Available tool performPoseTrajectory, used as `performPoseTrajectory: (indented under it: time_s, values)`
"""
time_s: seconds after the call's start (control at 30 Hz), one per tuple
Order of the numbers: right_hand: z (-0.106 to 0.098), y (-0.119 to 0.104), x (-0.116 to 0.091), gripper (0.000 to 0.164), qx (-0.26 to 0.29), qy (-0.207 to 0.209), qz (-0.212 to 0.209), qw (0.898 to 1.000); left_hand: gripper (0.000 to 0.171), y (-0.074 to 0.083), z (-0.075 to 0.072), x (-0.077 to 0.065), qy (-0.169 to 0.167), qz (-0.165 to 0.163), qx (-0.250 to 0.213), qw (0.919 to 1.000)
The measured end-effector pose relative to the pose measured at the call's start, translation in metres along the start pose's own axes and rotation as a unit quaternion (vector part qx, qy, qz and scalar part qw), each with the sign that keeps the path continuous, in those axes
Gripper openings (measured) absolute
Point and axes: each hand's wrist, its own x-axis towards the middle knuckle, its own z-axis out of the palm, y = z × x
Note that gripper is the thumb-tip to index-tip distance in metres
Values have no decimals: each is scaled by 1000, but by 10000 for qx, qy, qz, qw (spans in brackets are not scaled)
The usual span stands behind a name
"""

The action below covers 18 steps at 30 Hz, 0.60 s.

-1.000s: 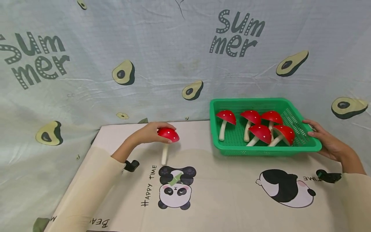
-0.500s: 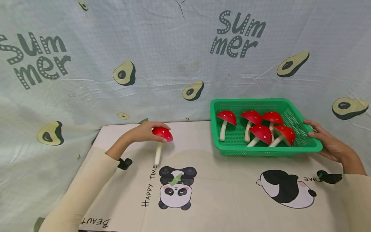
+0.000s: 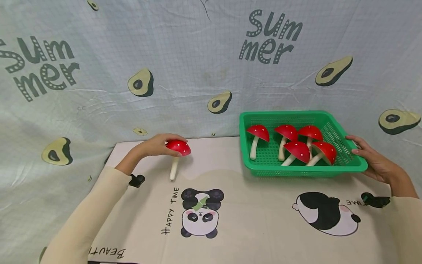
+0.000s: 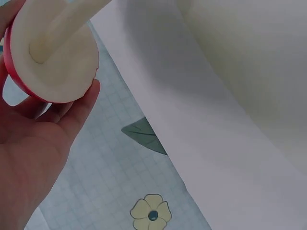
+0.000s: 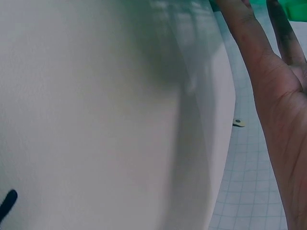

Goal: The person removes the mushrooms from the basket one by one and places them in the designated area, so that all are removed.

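My left hand point(image 3: 155, 145) holds a toy mushroom point(image 3: 178, 147) by its red, white-dotted cap. Its pale stem points down over the table's left half. The left wrist view shows the fingers point(image 4: 76, 112) around the edge of the cap, with the white underside point(image 4: 72, 72) turned to the camera. At the right, my right hand point(image 3: 374, 161) grips the end rim of a green plastic basket point(image 3: 306, 169). Several red-capped mushrooms point(image 3: 258, 132) lie in the basket. From the right wrist, only a small green part of the basket point(image 5: 295, 9) shows beyond the hand.
A pale cloth with printed pandas point(image 3: 199, 214) covers the table point(image 3: 250, 220). Behind it hangs a curtain point(image 3: 184, 66) with avocado prints, close to the basket's back side. The table's left edge runs under my left sleeve point(image 3: 89, 212).
My left hand has moved to the left and slightly back, carrying the mushroom. The right hand and the basket have stayed in place.
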Motion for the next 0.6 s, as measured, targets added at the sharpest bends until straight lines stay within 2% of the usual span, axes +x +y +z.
performPoseTrajectory:
  time_s: [0.17, 0.37, 0.6]
  values:
    - [1, 1, 2, 51, 2, -56, -46, 10000, 54, -8, -6, 0, 55, -108, -43, 9999]
    - [2, 0, 4, 50, -173, 72, 94, 9998, 54, -12, -10, 0, 147, -134, 63, 9998]
    - [2, -1, 1, 51, -57, 148, 62, 9999, 55, -15, -11, 6, 270, -183, 24, 9995]
